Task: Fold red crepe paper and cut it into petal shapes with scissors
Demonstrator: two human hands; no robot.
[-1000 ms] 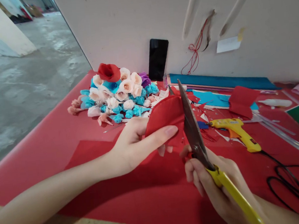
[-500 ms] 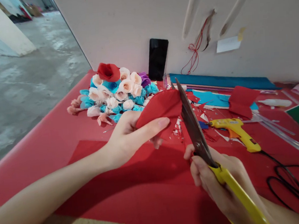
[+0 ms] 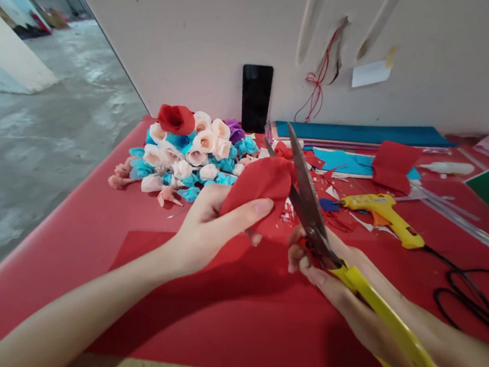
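Observation:
My left hand (image 3: 214, 227) pinches a folded piece of red crepe paper (image 3: 261, 179) with a rounded top edge, the thumb lying along its front. In my right hand (image 3: 341, 289) are yellow-handled scissors (image 3: 309, 206), blades parted and pointing up at the paper's right edge. A red scrap appears by the scissors' pivot, close to my right fingers. Beneath both hands a flat red sheet (image 3: 158, 272) lies on the red table cover.
Crepe paper flowers (image 3: 193, 148) are heaped at the back left. A black phone (image 3: 257, 97) leans on the white panel. At right lie a yellow glue gun (image 3: 381, 211) with its black cord (image 3: 476, 299), a blue paper strip (image 3: 352, 133), and scattered scraps.
The scissor blades have spread apart, and my right hand has shifted slightly left. The red paper's right side now looks rounder and trimmed. My left hand has barely moved.

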